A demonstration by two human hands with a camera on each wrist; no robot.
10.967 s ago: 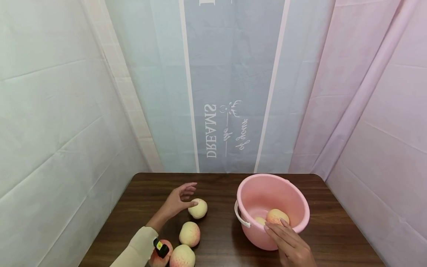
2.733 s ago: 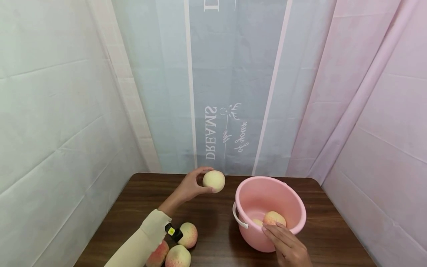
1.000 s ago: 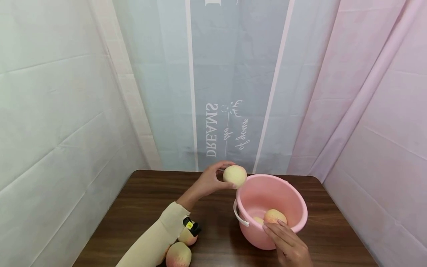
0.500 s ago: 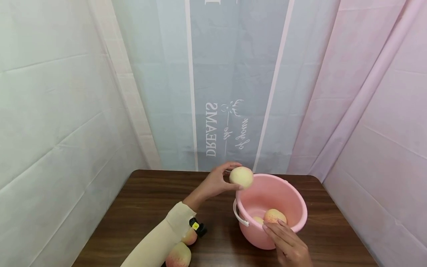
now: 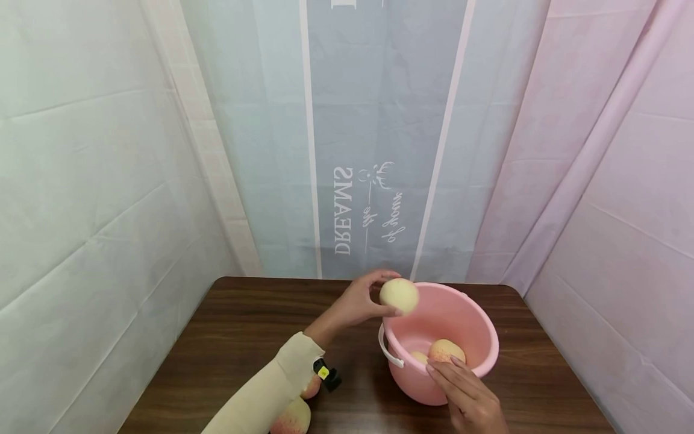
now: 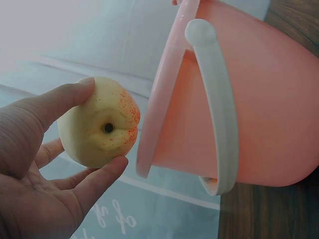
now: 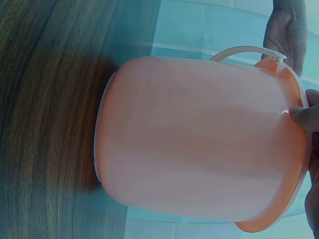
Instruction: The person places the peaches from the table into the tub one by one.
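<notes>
The left hand [image 5: 360,301] grasps a pale peach [image 5: 399,295], thumb on one side and fingertips on the other, and holds it at about ten o'clock on the rim of the pink bucket [image 5: 477,325]. The right hand [image 5: 468,398] pinches that rim near six o'clock. Inside, a speckled peach [image 5: 446,351] and a paler peach [image 5: 420,357] lie toward six and seven o'clock; more peaches [image 5: 291,417] sit on the table [image 5: 217,337] at eight o'clock from the bucket, partly hidden by the sleeve [image 5: 271,386]. The likeliest trouble is a drop on the wrong side: the held peach is at the very edge, so a loosened pinch could send it down outside. Knocking the rim could push the fruit back out of those fingertips, or tip the bucket if the right hand slackens. A low pass with the left wrist might also catch the white handle [image 5: 390,355], which hangs at eight o'clock. Only the head view shows the bucket's contents. The left wrist view adds the dimple with its dark spot [image 6: 108,128] and the red speckling on the held peach, while the right wrist view reveals the thumb [image 7: 304,117] against the outer wall, hidden from above.
</notes>
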